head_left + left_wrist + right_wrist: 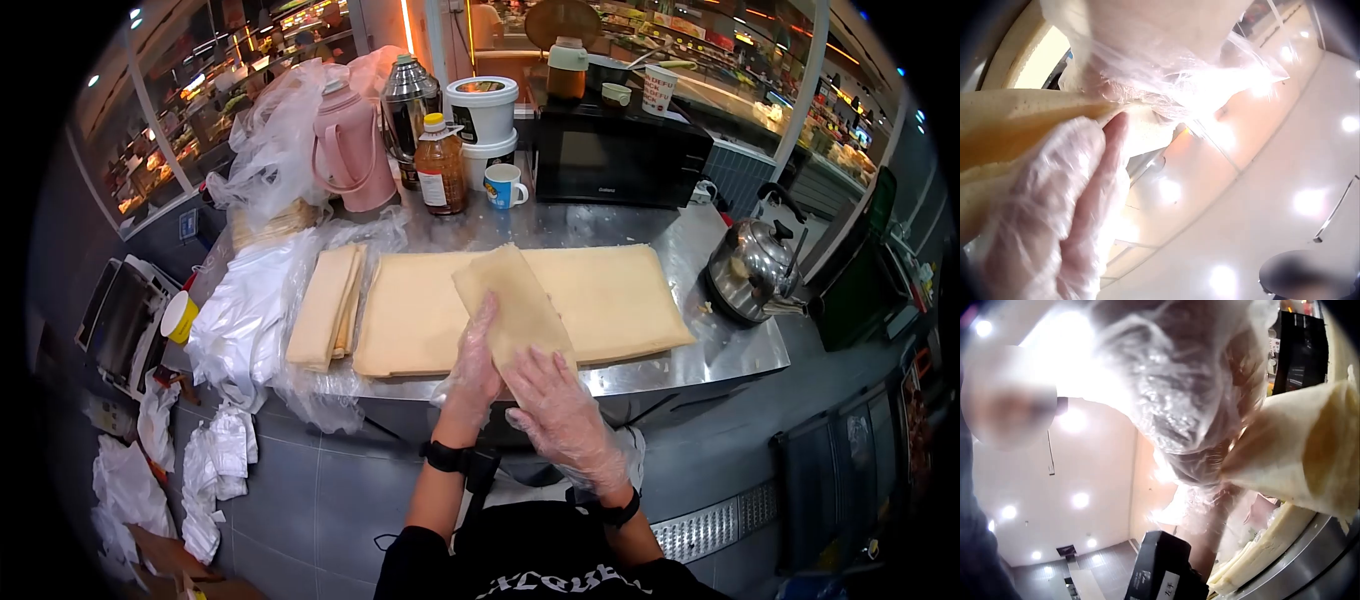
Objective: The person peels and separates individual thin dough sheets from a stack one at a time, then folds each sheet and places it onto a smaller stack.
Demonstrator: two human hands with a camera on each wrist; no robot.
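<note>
A pale yellow folded sheet [508, 295], soft and floppy, is held tilted above a wide stack of similar sheets [630, 300]. My left hand [474, 365], in a clear plastic glove, grips its left edge, thumb along the top. In the left wrist view the gloved fingers [1054, 181] lie against the sheet's underside [1016, 134]. My right hand [565, 415], gloved too, lays its extended fingers over the near end of the sheet, thumb apart to the left. The right wrist view shows an open fold at the sheet's end [1291, 450].
Left of the stack lie folded sheets [325, 305] and white plastic bags [245, 310]. Behind stand a pink thermos [350, 150], a yellow-capped bottle [440, 165], a mug [505, 187] and a black microwave [615, 155]. A steel kettle [750, 270] is at the right edge.
</note>
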